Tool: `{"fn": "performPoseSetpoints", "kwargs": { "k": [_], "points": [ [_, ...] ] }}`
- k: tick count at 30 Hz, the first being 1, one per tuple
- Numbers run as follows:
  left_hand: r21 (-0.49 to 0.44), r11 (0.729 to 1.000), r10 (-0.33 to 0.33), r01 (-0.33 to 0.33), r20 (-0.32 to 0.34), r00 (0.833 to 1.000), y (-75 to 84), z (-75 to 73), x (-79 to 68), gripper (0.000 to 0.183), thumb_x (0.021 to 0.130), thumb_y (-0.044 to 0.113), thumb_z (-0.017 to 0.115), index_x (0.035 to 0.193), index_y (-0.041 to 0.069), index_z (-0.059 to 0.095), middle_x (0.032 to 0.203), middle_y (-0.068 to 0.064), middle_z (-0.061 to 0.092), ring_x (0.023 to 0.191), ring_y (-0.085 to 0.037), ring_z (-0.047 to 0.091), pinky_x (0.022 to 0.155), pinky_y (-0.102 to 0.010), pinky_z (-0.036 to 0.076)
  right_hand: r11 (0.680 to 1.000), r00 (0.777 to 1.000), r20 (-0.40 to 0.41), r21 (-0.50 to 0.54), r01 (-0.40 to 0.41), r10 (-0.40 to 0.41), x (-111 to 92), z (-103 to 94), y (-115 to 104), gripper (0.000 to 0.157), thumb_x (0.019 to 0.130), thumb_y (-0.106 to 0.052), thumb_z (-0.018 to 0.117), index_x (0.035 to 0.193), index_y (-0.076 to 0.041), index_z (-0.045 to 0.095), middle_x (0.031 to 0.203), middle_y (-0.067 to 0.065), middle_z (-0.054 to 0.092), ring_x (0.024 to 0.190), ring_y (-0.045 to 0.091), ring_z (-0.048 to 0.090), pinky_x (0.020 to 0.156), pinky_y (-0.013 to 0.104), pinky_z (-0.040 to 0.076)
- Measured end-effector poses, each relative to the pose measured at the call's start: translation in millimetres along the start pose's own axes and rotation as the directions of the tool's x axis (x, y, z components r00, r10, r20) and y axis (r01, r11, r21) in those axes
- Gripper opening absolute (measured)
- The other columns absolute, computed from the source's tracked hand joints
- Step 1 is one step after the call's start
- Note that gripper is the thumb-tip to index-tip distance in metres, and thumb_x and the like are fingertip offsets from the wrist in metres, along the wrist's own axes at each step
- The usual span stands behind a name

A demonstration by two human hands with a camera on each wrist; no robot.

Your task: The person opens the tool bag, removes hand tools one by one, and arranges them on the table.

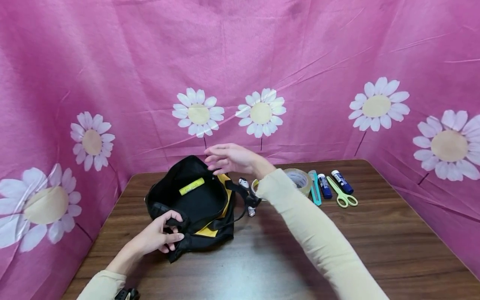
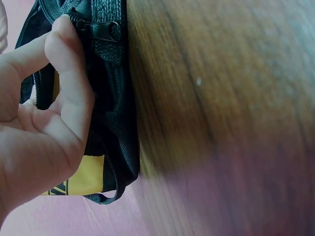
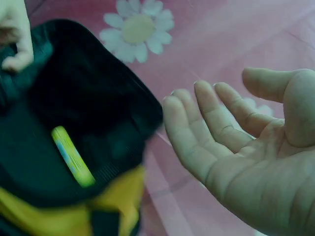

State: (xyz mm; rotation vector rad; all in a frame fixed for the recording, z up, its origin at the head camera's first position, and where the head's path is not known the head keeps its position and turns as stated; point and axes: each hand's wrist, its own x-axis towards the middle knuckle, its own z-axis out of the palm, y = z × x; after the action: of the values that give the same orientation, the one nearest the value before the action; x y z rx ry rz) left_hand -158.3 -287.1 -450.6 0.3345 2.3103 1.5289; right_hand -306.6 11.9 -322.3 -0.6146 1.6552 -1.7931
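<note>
A black bag (image 1: pixel 200 208) with yellow panels lies on the table, its mouth gaping upward. Inside it rests a short yellow stick (image 1: pixel 191 186) with a printed label, also seen in the right wrist view. At the near left edge of the opening, my left hand (image 1: pixel 161 235) pinches the black fabric between thumb and fingers, close to a zipper pull (image 2: pixel 106 31). My right hand (image 1: pixel 236 159) hovers over the bag's far right rim with fingers loosely extended and nothing held. In the right wrist view its palm (image 3: pixel 256 182) faces the camera, apart from the bag.
Right of the bag lie a roll of packing tape (image 1: pixel 300 180), a teal box cutter (image 1: pixel 315 188), two blue glue sticks (image 1: pixel 324 186) and pale green scissors (image 1: pixel 342 193). A small white-and-black item (image 1: pixel 243 182) sits beside the bag's strap. A pink flowered cloth (image 1: pixel 232 62) hangs behind the table.
</note>
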Motion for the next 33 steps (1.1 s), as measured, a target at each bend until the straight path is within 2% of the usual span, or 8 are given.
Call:
{"fn": "performPoseSetpoints", "kwargs": {
  "k": [3,7,11,14,19,24,29,33],
  "points": [
    [-0.001,1.0,0.0,0.0,0.006,1.0,-0.1,0.0,0.3,0.042,0.093,0.009,0.074,0.122,0.004,0.044,0.085,-0.013,0.058,0.06,-0.022,0.065,0.048,-0.03,0.053,0.999,0.998,0.059,-0.028,-0.038,0.039,16,20.9,9,0.039,0.109,-0.021,0.049,0.142,0.0,0.052,0.136,0.025,0.057,0.111,0.028,0.065,0.107,0.054,0.044],
    [0.002,1.0,0.001,-0.001,0.013,1.0,0.8,-0.2,-0.3,0.041,0.093,0.009,0.074,0.122,0.004,0.044,0.085,-0.013,0.058,0.06,-0.022,0.065,0.048,-0.029,0.053,0.994,0.991,0.112,-0.089,-0.068,0.077,31,49.4,21,0.038,0.108,-0.02,0.051,0.141,-0.003,0.055,0.139,0.017,0.059,0.123,0.023,0.058,0.114,0.054,0.036],
    [0.004,1.0,-0.003,0.003,0.016,1.0,2.1,-0.5,-0.5,0.041,0.094,0.009,0.073,0.122,0.004,0.043,0.085,-0.013,0.058,0.061,-0.022,0.064,0.049,-0.029,0.053,0.99,0.984,0.137,-0.104,-0.099,0.113,44,71.1,34,0.04,0.106,-0.019,0.054,0.143,-0.005,0.055,0.144,0.012,0.056,0.135,0.029,0.05,0.111,0.049,0.04],
    [0.007,1.0,-0.005,0.005,0.012,1.0,2.9,-0.6,0.2,0.041,0.094,0.009,0.073,0.122,0.004,0.044,0.084,-0.012,0.058,0.06,-0.022,0.064,0.049,-0.03,0.053,0.99,0.987,0.089,-0.049,-0.132,0.136,56,78.3,44,0.039,0.105,-0.018,0.057,0.141,-0.004,0.056,0.143,0.014,0.055,0.133,0.033,0.051,0.104,0.045,0.048],
    [0.006,1.0,-0.008,0.008,0.01,1.0,2.8,0.2,0.7,0.04,0.094,0.008,0.073,0.121,0.005,0.044,0.084,-0.012,0.058,0.06,-0.022,0.064,0.048,-0.03,0.053,0.983,0.984,-0.062,0.085,-0.163,0.169,74,79.2,62,0.04,0.104,-0.015,0.059,0.142,-0.003,0.054,0.144,0.019,0.053,0.129,0.039,0.052,0.1,0.045,0.052],
    [0.003,1.0,-0.016,0.016,0.007,1.0,1.6,0.3,1.1,0.04,0.094,0.008,0.073,0.121,0.005,0.044,0.085,-0.012,0.058,0.06,-0.023,0.064,0.048,-0.03,0.053,0.961,0.958,-0.179,0.209,-0.184,0.223,85,76.7,79,0.049,0.102,-0.016,0.062,0.146,-0.003,0.044,0.149,0.022,0.047,0.13,0.042,0.051,0.097,0.044,0.054],
    [-0.005,1.0,-0.022,0.022,0.003,1.0,2.0,-0.1,1.6,0.041,0.093,0.009,0.074,0.122,0.005,0.044,0.085,-0.013,0.058,0.061,-0.023,0.064,0.048,-0.03,0.053,0.931,0.933,-0.245,0.316,-0.181,0.264,93,74.1,95,0.033,0.101,-0.014,0.061,0.131,-0.001,0.056,0.148,0.021,0.049,0.122,0.04,0.057,0.095,0.044,0.055],
    [-0.009,1.0,-0.022,0.022,0.006,1.0,2.7,-0.9,0.8,0.041,0.094,0.009,0.073,0.122,0.005,0.044,0.086,-0.013,0.058,0.061,-0.023,0.064,0.049,-0.03,0.053,0.916,0.913,-0.285,0.359,-0.18,0.292,96,73.1,103,0.036,0.101,-0.013,0.058,0.134,0.001,0.055,0.147,0.02,0.048,0.112,0.034,0.058,0.098,0.044,0.053]
  ]
}}
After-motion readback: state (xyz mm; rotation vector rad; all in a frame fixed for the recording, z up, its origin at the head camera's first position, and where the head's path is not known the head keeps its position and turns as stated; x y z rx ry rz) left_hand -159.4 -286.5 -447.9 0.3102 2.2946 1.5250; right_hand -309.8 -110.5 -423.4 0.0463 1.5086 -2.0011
